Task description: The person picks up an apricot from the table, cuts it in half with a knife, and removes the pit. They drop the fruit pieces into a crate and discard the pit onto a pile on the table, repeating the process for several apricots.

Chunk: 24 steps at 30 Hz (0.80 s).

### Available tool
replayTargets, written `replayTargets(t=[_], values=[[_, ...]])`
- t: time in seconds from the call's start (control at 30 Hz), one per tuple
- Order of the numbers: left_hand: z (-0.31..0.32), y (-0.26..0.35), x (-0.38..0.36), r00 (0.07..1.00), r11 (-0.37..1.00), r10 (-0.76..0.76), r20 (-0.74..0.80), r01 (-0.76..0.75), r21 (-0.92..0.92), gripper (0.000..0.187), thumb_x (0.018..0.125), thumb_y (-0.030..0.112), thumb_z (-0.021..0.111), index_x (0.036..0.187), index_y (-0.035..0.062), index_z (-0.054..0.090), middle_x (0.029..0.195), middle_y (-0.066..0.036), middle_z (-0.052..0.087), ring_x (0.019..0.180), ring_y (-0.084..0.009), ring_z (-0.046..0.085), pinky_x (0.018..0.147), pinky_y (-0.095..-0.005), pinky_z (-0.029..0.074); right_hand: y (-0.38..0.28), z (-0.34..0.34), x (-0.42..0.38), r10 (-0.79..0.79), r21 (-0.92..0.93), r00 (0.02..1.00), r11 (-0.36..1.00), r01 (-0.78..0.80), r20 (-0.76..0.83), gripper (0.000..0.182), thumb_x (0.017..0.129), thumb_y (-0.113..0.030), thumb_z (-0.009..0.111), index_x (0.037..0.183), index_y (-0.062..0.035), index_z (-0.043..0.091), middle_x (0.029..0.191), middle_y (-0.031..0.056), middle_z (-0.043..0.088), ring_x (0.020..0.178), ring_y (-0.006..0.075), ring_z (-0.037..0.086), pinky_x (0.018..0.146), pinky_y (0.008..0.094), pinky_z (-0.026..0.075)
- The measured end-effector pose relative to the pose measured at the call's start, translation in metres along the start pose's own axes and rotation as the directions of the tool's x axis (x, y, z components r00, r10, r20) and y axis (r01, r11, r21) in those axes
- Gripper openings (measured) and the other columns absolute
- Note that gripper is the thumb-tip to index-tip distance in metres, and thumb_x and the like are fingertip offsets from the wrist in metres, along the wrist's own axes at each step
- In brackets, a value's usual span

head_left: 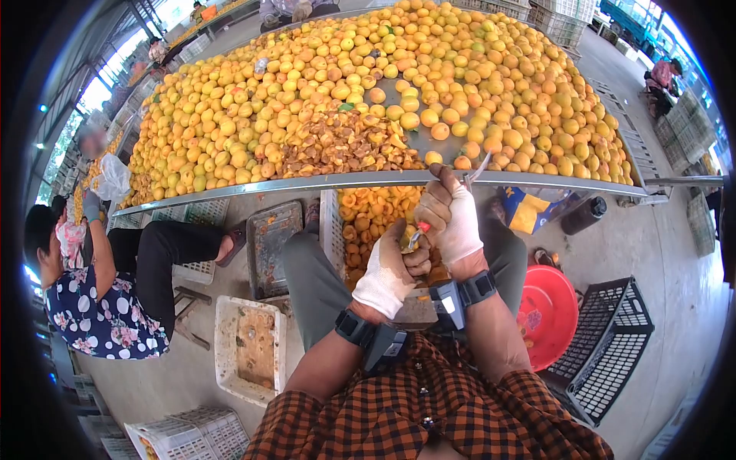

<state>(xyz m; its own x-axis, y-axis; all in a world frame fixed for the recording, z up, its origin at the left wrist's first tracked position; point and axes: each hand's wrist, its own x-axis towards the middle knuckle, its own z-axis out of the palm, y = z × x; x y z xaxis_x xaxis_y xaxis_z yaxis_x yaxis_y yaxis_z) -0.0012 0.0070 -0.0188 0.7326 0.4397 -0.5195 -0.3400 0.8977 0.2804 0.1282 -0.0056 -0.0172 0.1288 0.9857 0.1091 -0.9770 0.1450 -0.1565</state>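
Note:
Both my hands wear pale, stained gloves and meet above a crate [331, 230] of split apricots [368, 207] between my knees. My right hand [454, 218] is closed round a metal-bladed tool [479, 166]; its pale tip sticks up past the knuckles, and a red part shows below the fist. Close below it, my left hand [389, 268] has its fingers curled in, with a small yellowish patch showing at the fingertips; what it holds is mostly hidden. Just beyond my hands runs the metal edge [307, 184] of a table heaped with whole apricots [230, 115] and a pile of brownish-orange pieces [345, 146].
A red basin [548, 318] and black crates [602, 345] stand on my right, with a dark bottle [584, 216] under the table edge. To my left are a dirty white tub [249, 345], a dark tray [274, 245] and a seated person [107, 307] in a dotted top.

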Motion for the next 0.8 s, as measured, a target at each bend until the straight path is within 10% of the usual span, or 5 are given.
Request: replayTargets(t=[0.23, 0.33, 0.47, 0.7, 0.8], values=[[0.006, 0.034, 0.001, 0.981, 0.98, 0.177, -0.076, -0.168, 0.111, 0.016, 0.096, 0.021, 0.045, 0.101, 0.0076, 0.053, 0.074, -0.001, 0.051, 0.049, -0.0064, 0.038, 0.043, -0.0155, 0.031, -0.019, 0.026, -0.013, -0.318, -0.646, 0.926, 0.754, 0.117, -0.204, 0.023, 0.091, -0.027, 0.055, 0.099, -0.0049, 0.055, 0.055, -0.0071, 0.035, 0.039, 0.0036, 0.027, 0.036, 0.0221, 0.022], [0.02, 0.04, -0.007, 0.957, 0.804, 0.284, 0.067, -0.275, 0.528, 0.04, 0.088, 0.005, 0.048, 0.128, 0.0061, 0.044, 0.093, -0.006, 0.056, 0.062, -0.0077, 0.048, 0.052, -0.017, 0.041, -0.02, 0.009, -0.016, -0.217, -0.995, 0.976, 0.097, 0.015, -0.006, 0.017, 0.088, -0.021, 0.058, 0.087, -0.0042, 0.062, 0.062, -0.0042, 0.052, 0.044, 0.0036, 0.041, 0.039, 0.0207, 0.028], [0.037, 0.047, -0.009, 0.928, 0.199, 0.184, 0.325, -0.359, 0.912, 0.064, 0.075, -0.002, 0.051, 0.137, 0.0059, 0.036, 0.098, -0.005, 0.052, 0.067, -0.0077, 0.051, 0.054, -0.0193, 0.042, -0.014, 0.016, -0.025, -0.045, -0.832, 0.92, 0.446, -0.33, -0.389, 0.014, 0.086, -0.02, 0.061, 0.083, -0.0061, 0.063, 0.055, -0.0017, 0.051, 0.041, 0.0076, 0.044, 0.038, 0.0237, 0.031], [0.037, 0.09, 0.026, 0.891, 0.495, 0.441, 0.109, -0.343, 0.798, 0.062, 0.075, -0.004, 0.053, 0.135, 0.003, 0.036, 0.121, -0.018, 0.052, 0.063, -0.0126, 0.054, 0.051, -0.0221, 0.043, -0.007, -0.02, -0.026, -0.283, -0.846, 0.875, 0.484, -0.222, -0.392, 0.016, 0.085, -0.018, 0.063, 0.089, -0.0031, 0.062, 0.056, -0.0011, 0.052, 0.042, 0.0081, 0.046, 0.037, 0.0241, 0.033], [0.035, 0.12, 0.061, 0.578, -0.432, 0.721, 0.383, -0.056, 0.9, 0.056, 0.073, 0.018, 0.062, 0.125, 0.0019, 0.05, 0.119, -0.018, 0.056, 0.098, -0.0252, 0.06, 0.085, -0.0316, 0.047, 0.004, -0.048, -0.021, -0.437, -0.988, 0.897, 0.155, 0.013, -0.057, 0.023, 0.082, -0.018, 0.068, 0.097, -0.0013, 0.061, 0.074, 0.0009, 0.058, 0.06, 0.0054, 0.05, 0.053, 0.0221, 0.042]])
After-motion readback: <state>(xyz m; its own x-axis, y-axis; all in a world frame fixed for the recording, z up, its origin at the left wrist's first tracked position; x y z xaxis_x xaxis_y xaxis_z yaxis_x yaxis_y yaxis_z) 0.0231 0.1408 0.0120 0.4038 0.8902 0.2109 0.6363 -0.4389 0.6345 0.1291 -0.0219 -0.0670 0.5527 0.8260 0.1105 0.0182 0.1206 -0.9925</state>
